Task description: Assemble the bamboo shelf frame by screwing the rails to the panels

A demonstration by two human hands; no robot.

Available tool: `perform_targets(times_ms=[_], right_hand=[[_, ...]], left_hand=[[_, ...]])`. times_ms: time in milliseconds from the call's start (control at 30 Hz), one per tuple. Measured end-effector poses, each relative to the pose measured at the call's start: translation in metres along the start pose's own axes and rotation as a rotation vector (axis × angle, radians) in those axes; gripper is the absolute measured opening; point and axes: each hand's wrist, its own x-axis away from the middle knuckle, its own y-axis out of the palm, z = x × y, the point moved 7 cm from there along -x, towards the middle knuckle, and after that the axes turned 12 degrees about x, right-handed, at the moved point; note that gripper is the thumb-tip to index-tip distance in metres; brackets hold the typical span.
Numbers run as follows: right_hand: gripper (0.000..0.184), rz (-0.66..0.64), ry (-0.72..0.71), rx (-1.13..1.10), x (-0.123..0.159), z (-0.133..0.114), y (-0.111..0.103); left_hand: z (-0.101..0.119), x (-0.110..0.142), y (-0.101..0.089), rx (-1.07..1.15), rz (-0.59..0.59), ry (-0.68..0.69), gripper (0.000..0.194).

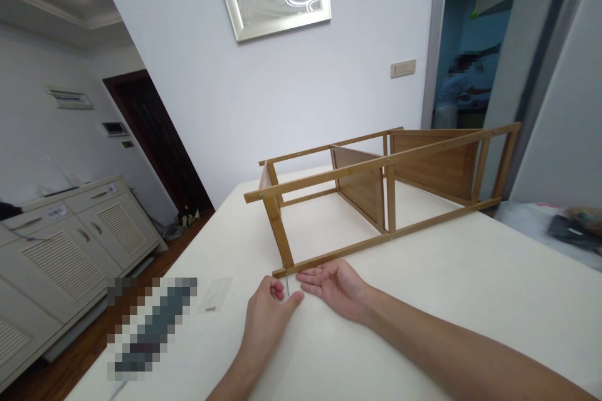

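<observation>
A wooden shelf rack (357, 169) lies on its side on the white table, its slatted frame stretching away to the right. At its near lower corner a thin metal hex key (288, 286) stands out from the end of the rail. My left hand (269, 308) is around this key, fingers curled and thumb reaching to its lower end. My right hand (341, 288) rests palm up beside the same corner, its fingers stretched along the lower rail and holding nothing.
On the white table (423, 301), a small clear plastic bag (216, 296) with a screw (210, 309) lies left of my hands. Further left is a blurred-out dark object (157, 326). A wall stands behind the rack. Through a doorway at right a person (451, 97) is visible.
</observation>
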Motion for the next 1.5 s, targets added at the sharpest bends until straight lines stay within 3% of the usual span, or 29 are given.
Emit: perform_targets(times_ms=[133,367,633,967,1100,1267,1500], right_hand=[[0.025,-0.006,-0.015,0.012,-0.001,0.000,0.001],[0.024,-0.029,-0.024,0.014,-0.001,0.001,0.002],[0.032,-0.008,-0.004,0.000,0.000,0.002,0.002],[0.029,-0.013,-0.005,0.012,0.001,0.000,0.004],[0.029,0.004,-0.002,0.002,0.000,0.001,0.003],[0.029,-0.001,-0.002,0.006,0.000,0.002,0.002],[0.026,0.021,-0.001,-0.008,0.000,0.001,0.002]], left_hand=[[0.012,0.004,-0.002,-0.191,-0.034,0.156,0.032],[0.010,0.005,0.007,-0.219,-0.110,0.186,0.035],[0.015,0.010,0.006,-0.284,-0.099,0.252,0.022],[0.027,0.023,0.012,-0.529,-0.086,0.545,0.021],[0.025,0.026,0.015,-0.661,-0.072,0.602,0.025],[0.021,0.026,0.015,-0.682,-0.110,0.491,0.032],[0.011,0.019,0.008,-0.189,-0.279,0.103,0.035]])
